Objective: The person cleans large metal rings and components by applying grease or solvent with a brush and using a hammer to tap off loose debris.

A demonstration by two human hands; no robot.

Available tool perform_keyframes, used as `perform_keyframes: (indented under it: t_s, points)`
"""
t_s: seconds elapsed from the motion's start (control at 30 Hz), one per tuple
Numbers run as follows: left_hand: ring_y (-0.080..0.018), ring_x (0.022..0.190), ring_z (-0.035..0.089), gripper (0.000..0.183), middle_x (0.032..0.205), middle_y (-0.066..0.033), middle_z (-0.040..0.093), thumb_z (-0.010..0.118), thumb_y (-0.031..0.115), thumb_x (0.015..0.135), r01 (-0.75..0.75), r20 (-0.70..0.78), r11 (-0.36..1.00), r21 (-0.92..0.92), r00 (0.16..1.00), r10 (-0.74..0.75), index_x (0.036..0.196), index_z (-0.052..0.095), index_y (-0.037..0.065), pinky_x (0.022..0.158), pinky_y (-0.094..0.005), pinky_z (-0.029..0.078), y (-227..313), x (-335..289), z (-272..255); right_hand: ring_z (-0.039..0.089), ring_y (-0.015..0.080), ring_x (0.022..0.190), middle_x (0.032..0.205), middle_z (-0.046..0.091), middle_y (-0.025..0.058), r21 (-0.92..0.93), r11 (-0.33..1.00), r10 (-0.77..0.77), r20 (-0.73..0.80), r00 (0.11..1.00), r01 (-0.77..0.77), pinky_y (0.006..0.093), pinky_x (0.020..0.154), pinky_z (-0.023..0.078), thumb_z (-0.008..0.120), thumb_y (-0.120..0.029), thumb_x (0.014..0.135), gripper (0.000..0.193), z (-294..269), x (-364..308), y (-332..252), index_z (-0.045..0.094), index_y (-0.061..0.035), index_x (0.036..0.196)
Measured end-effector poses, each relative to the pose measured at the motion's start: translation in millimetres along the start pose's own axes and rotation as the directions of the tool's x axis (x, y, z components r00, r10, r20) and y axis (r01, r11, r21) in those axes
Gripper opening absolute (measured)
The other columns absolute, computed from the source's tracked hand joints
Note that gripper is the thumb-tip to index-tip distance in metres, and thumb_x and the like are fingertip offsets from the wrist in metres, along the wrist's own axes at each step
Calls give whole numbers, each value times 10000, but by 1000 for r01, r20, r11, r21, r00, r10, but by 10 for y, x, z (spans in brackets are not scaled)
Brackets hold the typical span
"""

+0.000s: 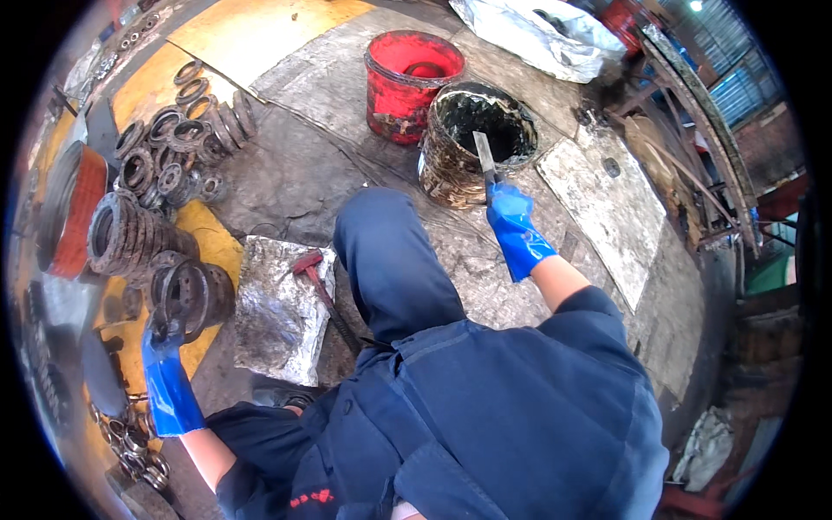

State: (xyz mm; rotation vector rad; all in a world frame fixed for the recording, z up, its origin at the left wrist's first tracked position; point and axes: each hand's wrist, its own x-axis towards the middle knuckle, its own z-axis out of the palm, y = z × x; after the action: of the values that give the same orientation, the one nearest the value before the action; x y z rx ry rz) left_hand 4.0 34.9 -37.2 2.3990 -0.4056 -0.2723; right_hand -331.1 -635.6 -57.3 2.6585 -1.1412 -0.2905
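Note:
My right hand [513, 221], in a long blue rubber glove, is closed round the dark handle of a flat-bladed scraper [484, 152]. The blade points up in front of the mouth of a grimy bucket [451, 178], whose inside is coated with black grease. On the far left side, my left hand [165, 355] wears a matching glove with blackened fingers. Those fingers close on the lower edge of a dark, greasy metal ring [201, 299], which stands on edge beside a row of similar rings [130, 238]. Part of the grip is hidden by grime and shadow.
A red bucket [394, 108] stands behind the grimy one. Near my knee, a red-headed hammer [308, 264] lies over a smeared silvery sheet [277, 321]. Loose rings [178, 143] heap up at the left. A white sack [542, 39] and a metal frame [706, 130] stand right.

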Motion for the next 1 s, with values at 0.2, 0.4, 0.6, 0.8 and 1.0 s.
perform_keyframes:
  t_s: [0.2, 0.4, 0.6, 0.8, 1.0]
  points:
    - [-165, 1042, 617, 348, 1177, -63, 680, 647, 18, 920, -120, -17, 968, -220, 993, 119, 1267, 622, 2, 965, -305, 467, 159, -101, 9, 708, 309, 940, 1082, 692, 147, -9, 997, -80, 91, 993, 81, 496, 720, 567, 388, -147, 989, 511, -160, -593, 251, 335, -197, 1495]
    - [-176, 1052, 624, 412, 1232, -81, 661, 626, -20, 906, -129, -67, 869, -477, 992, 111, 1316, 592, -13, 971, -303, 478, 75, -27, 134, 691, 272, 867, 1049, 697, 141, 344, 935, -53, -116, 992, 91, 436, 675, 560, 585, -147, 924, 512, -326, -879, 597, 461, -201, 1418]
    - [-230, 1053, 661, 476, 1187, -116, 664, 602, -41, 836, -115, -199, 777, -619, 980, -14, 1311, 573, -20, 871, -316, 545, 541, -345, 52, 641, 120, 661, 1021, 730, 110, 999, -24, 19, -35, 999, 36, 237, 509, 476, 654, -221, 959, 358, -1987, -724, -211, 611, -29, 1258]
    - [-199, 1025, 658, 549, 1150, -82, 682, 608, -45, 731, -112, -198, 738, -665, 980, -30, 1279, 605, -8, 847, -292, 528, 932, -247, 13, 641, 165, 627, 1060, 689, 176, 722, -567, -566, 9, 824, -397, 241, 493, 494, 649, -234, 904, 465, -2356, -755, -1572, 543, 23, 1276]
    - [-176, 980, 645, 358, 1095, -67, 696, 666, 35, 851, -196, -165, 705, -681, 980, 113, 1208, 653, 20, 841, -285, 510, 973, -186, 78, 689, 225, 740, 967, 698, 157, 327, -221, -960, 93, 264, -919, 323, 524, 533, 510, -314, 995, 305, -1790, -595, -3150, 591, -48, 1122]
